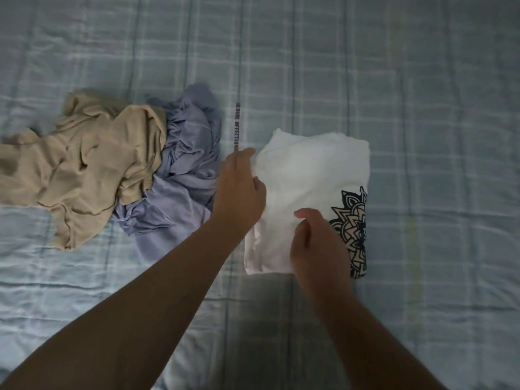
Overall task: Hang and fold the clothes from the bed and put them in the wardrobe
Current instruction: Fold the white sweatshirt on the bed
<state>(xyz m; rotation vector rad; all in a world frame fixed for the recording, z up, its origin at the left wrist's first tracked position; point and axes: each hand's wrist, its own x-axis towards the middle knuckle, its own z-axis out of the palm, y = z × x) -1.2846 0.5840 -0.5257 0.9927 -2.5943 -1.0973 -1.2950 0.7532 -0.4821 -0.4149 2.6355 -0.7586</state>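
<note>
1. The left hand (239, 190) reaches across to the left edge of the white shirt (304, 192); its fingers (257, 182) curl closed and pinch a bit of that edge, the thumb lying on top of the cloth.
2. The right hand (318, 243) rests on the near half of the same shirt; its fingers bend down into the fabric, though I cannot tell whether they grip it or only press on it.
3. The white shirt lies folded into a rough rectangle on the bed (422, 108), right of centre; a dark mandala print (353, 226) shows along its right edge, partly tucked under the fold.
4. Just left of the left hand lies a crumpled lilac garment (185, 170); a narrow dark strip with lettering (237, 126) lies between it and the shirt, its near end behind the left hand.
5. A crumpled tan garment (92, 170) lies further left, overlapping the lilac one.
6. The bed is covered with a pale blue checked sheet, wrinkled in places.
</note>
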